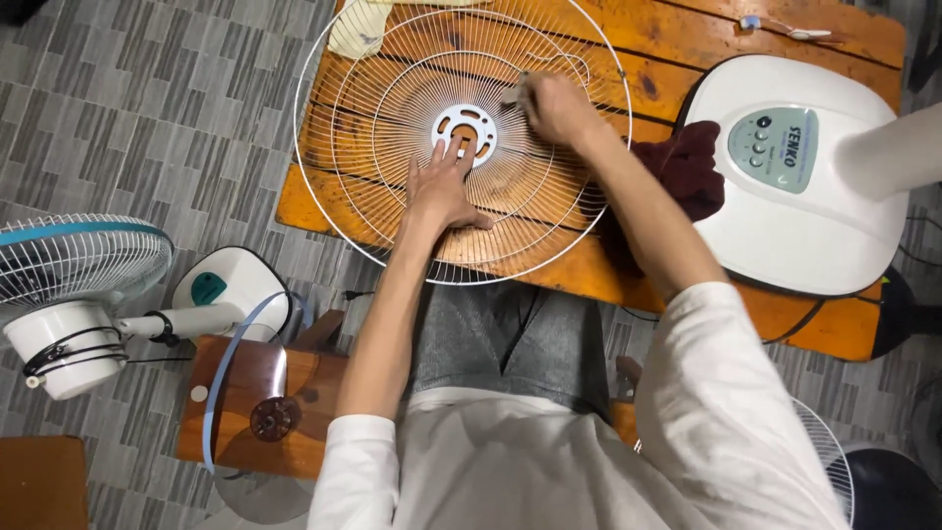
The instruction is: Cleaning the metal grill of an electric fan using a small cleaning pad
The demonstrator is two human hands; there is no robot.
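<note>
White wire fan guard (392,177) lies flat on the orange bench (687,49), hub plate (464,130) at its centre. Left hand (442,186) presses spread, released fingers just below the hub; right hand (554,106), up-right of it, clenches a small grey rag (514,93) against the wires.

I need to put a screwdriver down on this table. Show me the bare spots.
Bare wood lies along the orange table's far edge, between the wire fan guard and the white fan base. The near right corner below that base is also free. The middle is crowded: the left hand, right hand and dark red cloth.
</note>
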